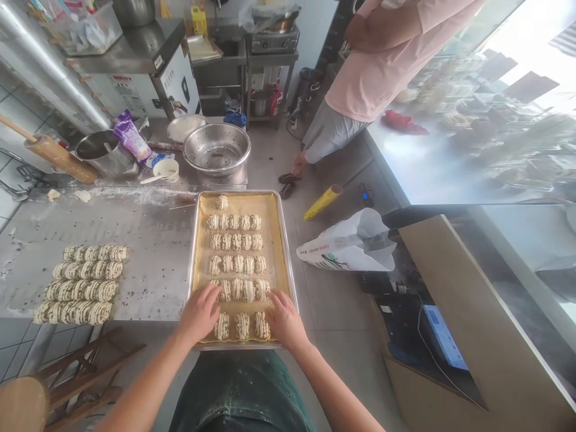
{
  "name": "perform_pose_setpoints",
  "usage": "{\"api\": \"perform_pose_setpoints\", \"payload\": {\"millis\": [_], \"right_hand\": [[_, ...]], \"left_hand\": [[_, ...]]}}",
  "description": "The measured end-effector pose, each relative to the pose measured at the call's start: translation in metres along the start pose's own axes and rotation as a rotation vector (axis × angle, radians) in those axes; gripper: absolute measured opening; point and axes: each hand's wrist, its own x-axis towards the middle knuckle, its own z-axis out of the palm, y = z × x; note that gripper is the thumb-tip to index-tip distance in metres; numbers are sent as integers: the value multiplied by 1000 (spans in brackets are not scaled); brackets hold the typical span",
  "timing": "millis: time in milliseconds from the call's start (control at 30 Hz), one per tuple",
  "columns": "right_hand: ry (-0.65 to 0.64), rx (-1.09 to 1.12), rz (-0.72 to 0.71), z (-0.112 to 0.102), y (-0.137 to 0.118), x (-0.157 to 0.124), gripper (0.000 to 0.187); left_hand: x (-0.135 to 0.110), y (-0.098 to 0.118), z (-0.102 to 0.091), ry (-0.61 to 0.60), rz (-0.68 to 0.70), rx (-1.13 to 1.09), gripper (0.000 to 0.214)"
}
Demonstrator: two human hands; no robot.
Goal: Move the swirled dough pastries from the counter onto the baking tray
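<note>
Hands flat on the baking tray [283,240], nothing gripped

Your left hand [200,312] and right hand [285,321] lie palm down with loose fingers, touching either end of a dough roll row [238,290] near the tray's near edge. The tray sits at the steel table's [148,270] near right corner.

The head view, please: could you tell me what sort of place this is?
Probably a bakery's working kitchen: a lined baking tray of shaped dough pieces under the left hand and right hand, more rows on the floured steel table, a rolling pin behind.
</note>
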Motion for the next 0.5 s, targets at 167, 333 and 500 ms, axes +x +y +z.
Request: {"api": "perform_pose_setpoints", "payload": {"millis": [167, 333, 500], "right_hand": [[-128, -93, -146, 17, 9, 61, 71], [-187, -210, -192, 19, 17, 72, 60], [-169, -306, -133, 3, 29, 56, 33]], "left_hand": [[44, -24, 5, -71, 42, 127, 75], [46, -34, -2, -105, 101, 172, 48], [28, -46, -17, -111, 103, 260, 36]]}}
